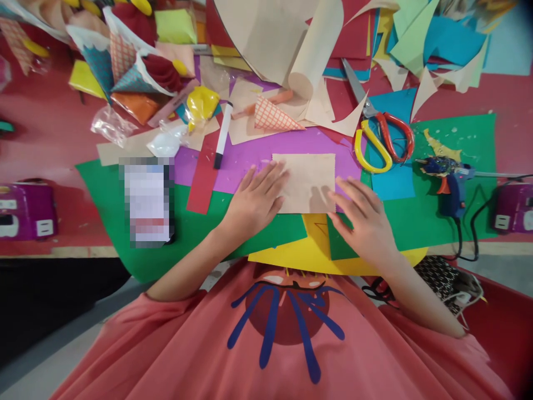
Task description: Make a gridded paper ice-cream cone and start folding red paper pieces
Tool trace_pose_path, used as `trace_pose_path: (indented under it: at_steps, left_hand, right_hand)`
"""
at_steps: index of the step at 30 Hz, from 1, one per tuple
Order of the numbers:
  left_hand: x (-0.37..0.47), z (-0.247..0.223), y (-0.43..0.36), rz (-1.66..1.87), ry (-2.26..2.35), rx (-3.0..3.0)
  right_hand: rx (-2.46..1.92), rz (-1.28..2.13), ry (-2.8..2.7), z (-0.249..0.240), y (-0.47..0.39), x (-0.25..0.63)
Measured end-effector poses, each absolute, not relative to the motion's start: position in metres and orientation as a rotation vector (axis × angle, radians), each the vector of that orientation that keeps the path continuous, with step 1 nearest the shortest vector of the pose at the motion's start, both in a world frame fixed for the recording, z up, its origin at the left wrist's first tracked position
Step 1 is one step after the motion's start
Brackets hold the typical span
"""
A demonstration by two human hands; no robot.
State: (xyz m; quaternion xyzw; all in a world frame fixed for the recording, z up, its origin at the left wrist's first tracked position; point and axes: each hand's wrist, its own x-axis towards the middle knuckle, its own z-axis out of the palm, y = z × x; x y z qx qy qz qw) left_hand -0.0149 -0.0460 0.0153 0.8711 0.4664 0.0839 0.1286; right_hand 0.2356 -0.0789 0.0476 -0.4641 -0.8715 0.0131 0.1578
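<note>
A beige rectangle of paper [306, 180] lies flat in front of me, over purple paper [245, 155] and green paper [200, 222]. My left hand [258, 197] rests with its fingers stretched out on the left end of the beige paper. At the right edge of the same piece is my right hand [362, 216], fingers spread, its fingertips at the paper's side. Neither hand grips anything. Beyond the paper lies a small orange-checked cone [275, 115]. Scissors [375, 130] with one yellow and one red handle lie beyond my right hand.
A glue gun [452, 186] with a cord lies at the right. On the left are a phone [147, 205], a marker [224, 133] and a red strip [202, 180]. Paper cones [125, 58], bagged yellow material [202, 105] and a large paper roll [318, 47] crowd the back.
</note>
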Motion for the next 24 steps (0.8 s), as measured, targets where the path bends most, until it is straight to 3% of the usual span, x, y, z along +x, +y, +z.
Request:
trace_pose_path:
  at_steps: [14,19,24]
  left_hand:
    - [-0.006,0.027,-0.077,0.208,1.336,2.638]
    - [-0.013,0.025,-0.069,0.394,1.319,2.616]
    - [-0.014,0.026,-0.062,0.331,1.371,2.462]
  right_hand:
    - [-1.210,0.244,-2.533,0.026,-0.073,0.219]
    - [-1.189,0.491,-2.410,0.033,-0.072,0.226]
    - [-1.328,0.660,-2.290,0.039,-0.073,0.231]
